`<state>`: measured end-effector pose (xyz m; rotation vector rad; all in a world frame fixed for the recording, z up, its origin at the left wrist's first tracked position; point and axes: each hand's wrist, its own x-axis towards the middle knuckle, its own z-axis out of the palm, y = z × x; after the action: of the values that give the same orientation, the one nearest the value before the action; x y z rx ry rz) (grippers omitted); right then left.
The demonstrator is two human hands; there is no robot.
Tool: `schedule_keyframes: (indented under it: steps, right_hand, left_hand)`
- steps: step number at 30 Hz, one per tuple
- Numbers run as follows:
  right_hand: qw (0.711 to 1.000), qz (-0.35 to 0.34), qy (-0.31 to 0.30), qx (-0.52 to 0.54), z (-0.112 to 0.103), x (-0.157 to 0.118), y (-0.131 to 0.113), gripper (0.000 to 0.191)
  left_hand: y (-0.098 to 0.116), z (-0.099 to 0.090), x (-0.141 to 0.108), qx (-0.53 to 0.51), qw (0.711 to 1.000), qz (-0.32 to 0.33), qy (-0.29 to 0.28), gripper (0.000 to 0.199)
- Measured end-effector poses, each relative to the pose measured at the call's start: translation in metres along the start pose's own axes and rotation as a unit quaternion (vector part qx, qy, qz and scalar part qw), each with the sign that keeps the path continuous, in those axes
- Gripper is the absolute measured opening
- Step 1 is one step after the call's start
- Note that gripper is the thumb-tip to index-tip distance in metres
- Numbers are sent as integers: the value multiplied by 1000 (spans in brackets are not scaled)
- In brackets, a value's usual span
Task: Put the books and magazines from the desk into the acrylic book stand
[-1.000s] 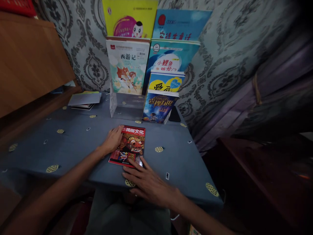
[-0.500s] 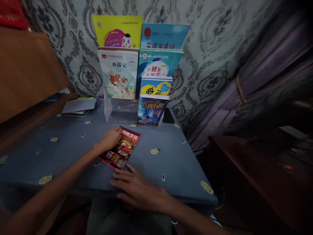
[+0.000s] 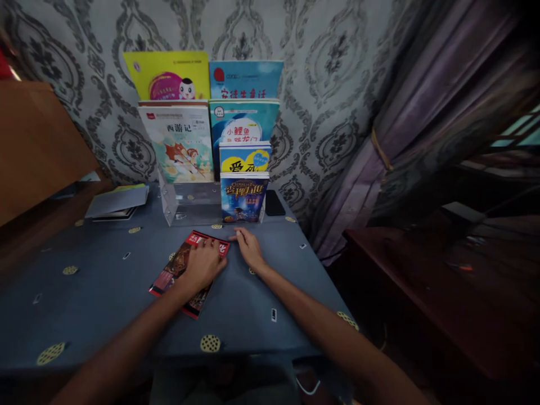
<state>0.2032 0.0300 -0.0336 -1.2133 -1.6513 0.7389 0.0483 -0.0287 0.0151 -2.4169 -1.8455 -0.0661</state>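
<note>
A red-and-black book (image 3: 179, 260) lies tilted on the blue patterned tablecloth (image 3: 236, 298). Part of its cover is hidden under my left hand (image 3: 205, 261), which rests on it with fingers spread. Just right of the book's upper corner is my right hand (image 3: 248, 246), fingers apart and nothing held, its fingertips close to the book's edge. Behind both hands stands a clear rack (image 3: 192, 214) with several upright books; a dark blue book (image 3: 242, 199) is at its front right, and a white-covered book (image 3: 181, 143) is at the left.
At the back left of the table lies a small pile of thin books (image 3: 118, 201). A black phone (image 3: 275, 202) is right of the rack. A wooden panel (image 3: 42, 146) borders the left side, and a dark red table (image 3: 405, 287) stands at the right.
My left hand has moved onto the upper part of the book's cover. My right hand has gone from the table's front edge up beside the book. The view has shifted right.
</note>
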Motion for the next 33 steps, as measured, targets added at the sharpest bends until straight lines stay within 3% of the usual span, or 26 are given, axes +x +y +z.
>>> schedule_keyframes:
  steps: [10, 25, 33]
  right_hand:
    - [999, -7, -20, 24, -2, -6, 3, 40]
    - [998, 12, 7, 59, -5, -5, 0, 38]
    - [998, -18, 13, 57, -8, -11, -8, 38]
  left_hand:
    - [6, 1, 5, 19, 1000, 14, -7, 34]
    - [8, 0, 6, 36, 999, 14, 2, 34]
    - [9, -3, 5, 19, 1000, 13, -4, 35]
